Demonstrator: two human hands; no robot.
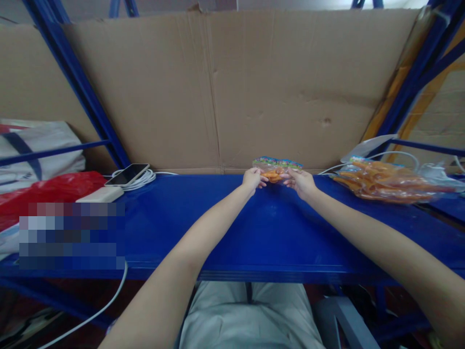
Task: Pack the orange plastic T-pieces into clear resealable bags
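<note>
Between my two hands is a small clear plastic bag (276,167) with a colourful printed top strip and orange pieces inside; what the pieces are I cannot make out. My left hand (253,180) pinches the bag's left side, fingers closed. On the opposite side my right hand (300,182) grips the bag's edge between thumb and fingers. The bag is held at the back of the blue shelf (232,232), close to the cardboard.
A heap of similar orange-filled bags (385,182) lies on the right. To the left are a phone (129,174) on a coiled white cable (140,182), a white power bank (100,195) and a red plastic bag (61,191). Cardboard (232,97) walls the back between blue posts (83,92).
</note>
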